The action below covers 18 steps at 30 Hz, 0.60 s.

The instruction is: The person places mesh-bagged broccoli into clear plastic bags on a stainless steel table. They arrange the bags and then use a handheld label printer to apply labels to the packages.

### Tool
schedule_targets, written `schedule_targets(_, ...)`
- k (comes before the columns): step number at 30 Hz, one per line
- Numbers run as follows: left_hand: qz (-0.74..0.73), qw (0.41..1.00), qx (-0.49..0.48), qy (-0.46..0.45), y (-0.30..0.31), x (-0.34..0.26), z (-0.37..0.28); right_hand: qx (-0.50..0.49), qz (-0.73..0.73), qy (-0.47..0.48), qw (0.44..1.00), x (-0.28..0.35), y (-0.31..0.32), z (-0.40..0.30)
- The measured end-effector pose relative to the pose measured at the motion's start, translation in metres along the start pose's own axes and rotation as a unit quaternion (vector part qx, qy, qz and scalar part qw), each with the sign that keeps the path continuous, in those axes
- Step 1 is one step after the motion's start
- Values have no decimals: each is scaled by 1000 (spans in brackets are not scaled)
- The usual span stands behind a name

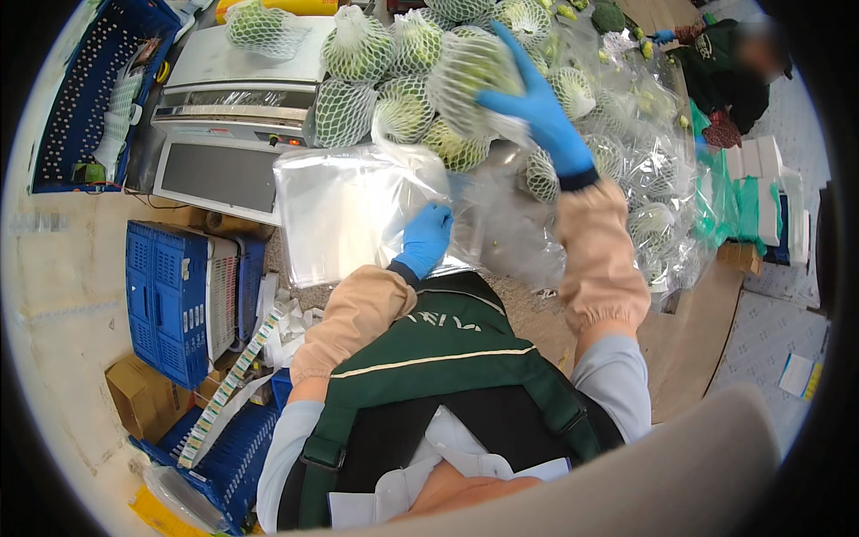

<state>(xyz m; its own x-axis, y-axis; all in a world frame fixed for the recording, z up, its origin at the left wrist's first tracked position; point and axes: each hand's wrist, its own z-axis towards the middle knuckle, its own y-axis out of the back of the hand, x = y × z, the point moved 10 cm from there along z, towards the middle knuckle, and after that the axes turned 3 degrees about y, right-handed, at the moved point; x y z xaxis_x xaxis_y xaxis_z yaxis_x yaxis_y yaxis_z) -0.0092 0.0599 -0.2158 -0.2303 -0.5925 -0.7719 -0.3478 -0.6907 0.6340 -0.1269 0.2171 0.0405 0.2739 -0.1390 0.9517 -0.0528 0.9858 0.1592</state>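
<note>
My right hand (547,124), in a blue glove, grips a green vegetable head in a white foam net (466,84); both look blurred by motion. Thumb and fingers reach around its right side, above other netted heads (402,111). My left hand (426,238), also gloved in blue, is closed at the right part of a stack of clear plastic bags (335,215). It seems to pinch the film there, though its fingertips are partly hidden. The stack lies at the table edge in front of my green apron (436,356).
Left of the netted heads stands a wrapping machine (218,178) with a netted head (255,30) on top. Bagged heads (651,228) fill the right side. Blue crates (164,295) and a label strip (228,389) are lower left. A co-worker (728,67) stands at upper right.
</note>
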Motion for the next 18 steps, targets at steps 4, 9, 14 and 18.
schedule_targets(4, -75, 997, 14, -4, 30, -19, -3, 10, 225, -170, 959, -15, 19, -101)
schedule_targets(9, -364, 928, 18, 80, 60, -26, -20, 127, 212, -359, 900, -78, -25, -210)
schedule_targets(14, -451, 888, 71, 53, 74, -68, -24, 218, 266, -308, 887, -83, -78, -207)
schedule_targets(18, -314, 947, 55, 49, 115, -89, -24, 192, 222, -253, 922, -79, -84, -186)
